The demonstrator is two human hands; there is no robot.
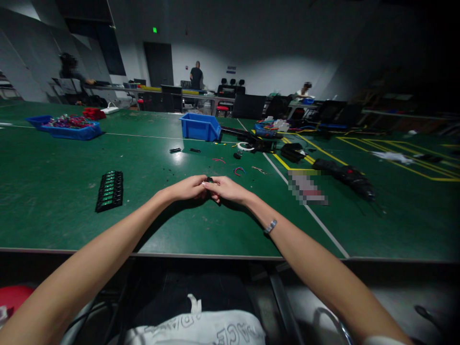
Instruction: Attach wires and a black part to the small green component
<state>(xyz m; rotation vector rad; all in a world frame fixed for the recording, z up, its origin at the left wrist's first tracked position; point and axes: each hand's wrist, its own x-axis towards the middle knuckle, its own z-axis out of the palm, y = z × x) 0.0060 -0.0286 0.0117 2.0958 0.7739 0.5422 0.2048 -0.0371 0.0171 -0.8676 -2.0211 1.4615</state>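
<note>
My left hand [187,188] and my right hand [227,189] meet over the green table [53,163], fingers pinched together on a small black part [209,180] that is mostly hidden between them. A bracelet [270,226] sits on my right wrist. A black tray of small green-topped parts [110,190] lies to the left of my left hand. Short red and blue wire pieces [238,170] lie just beyond my hands.
A blue bin [200,127] stands at mid-table, with black parts and cables [258,143] to its right. A flat blue tray of coloured wires [68,127] is far left. A black power tool [350,178] lies at right. People work at benches at the back.
</note>
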